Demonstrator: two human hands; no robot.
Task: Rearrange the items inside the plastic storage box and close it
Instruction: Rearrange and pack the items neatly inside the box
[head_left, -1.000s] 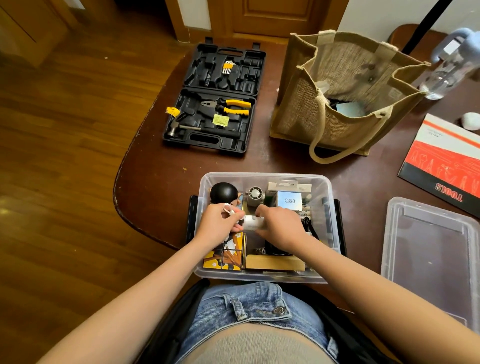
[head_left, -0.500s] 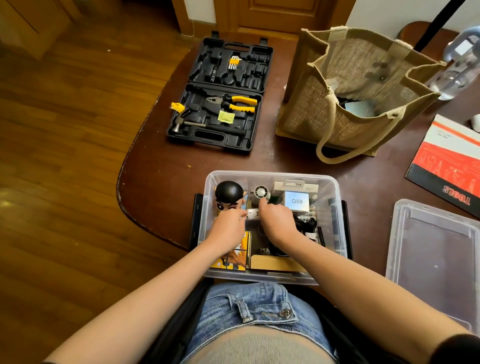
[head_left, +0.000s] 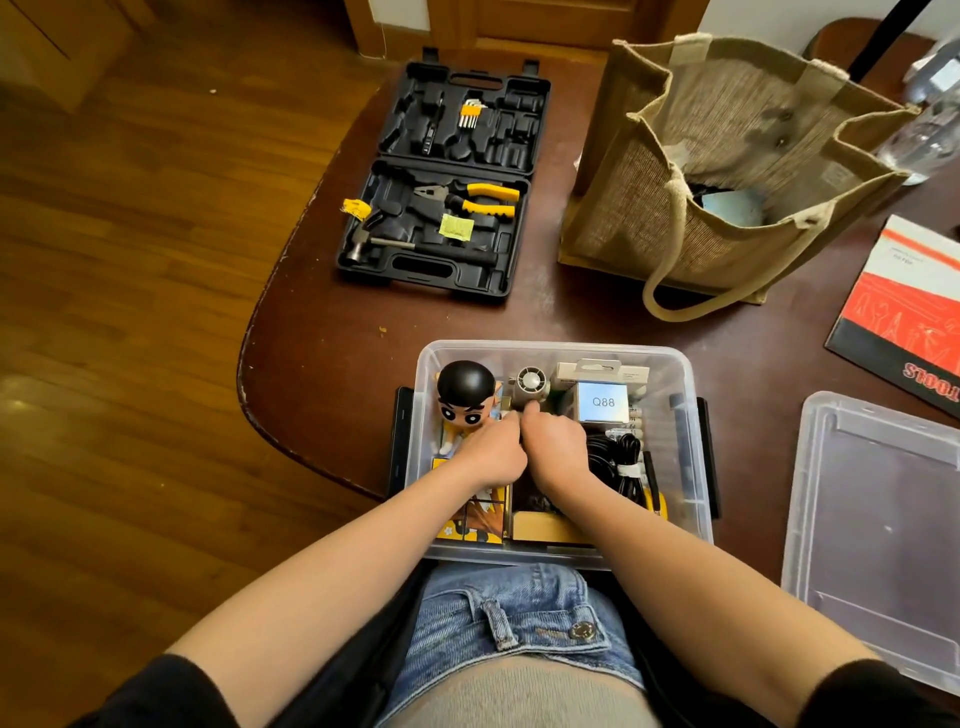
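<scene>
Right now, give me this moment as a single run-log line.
clear plastic storage box: open, table edge | clear lid: off, to its right | left hand, right hand: together inside, grip hidden | black-haired figurine: back-left corner

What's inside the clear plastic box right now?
The plastic box holds a black-haired figurine, a small fan, a Q88 box and black cables; both hands cover whatever lies in the middle.

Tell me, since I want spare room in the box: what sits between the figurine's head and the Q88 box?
In the head view, a small round fan stands between the figurine and the Q88 box, along the storage box's far wall.
</scene>
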